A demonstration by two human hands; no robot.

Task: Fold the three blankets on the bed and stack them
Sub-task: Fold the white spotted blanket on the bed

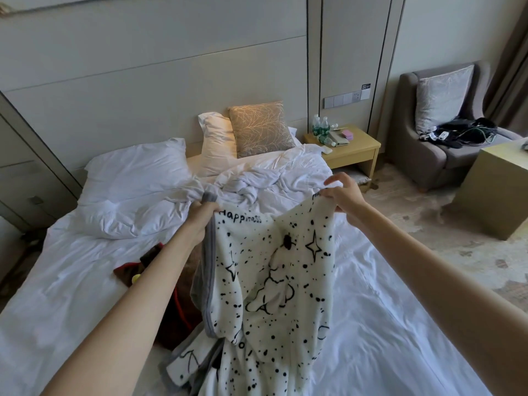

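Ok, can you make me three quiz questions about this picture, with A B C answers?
1. Where is the brown cushion? A) on the floor B) at the head of the bed C) in the person's lap
2. What colour are the stars on the held blanket? A) black B) red C) green
3. How is that blanket? A) folded flat B) rolled up C) hanging unfolded, held up
Answers: 1 B, it leans by the white pillow. 2 A, black stars and specks on white. 3 C, the left hand and right hand grip its top edge.
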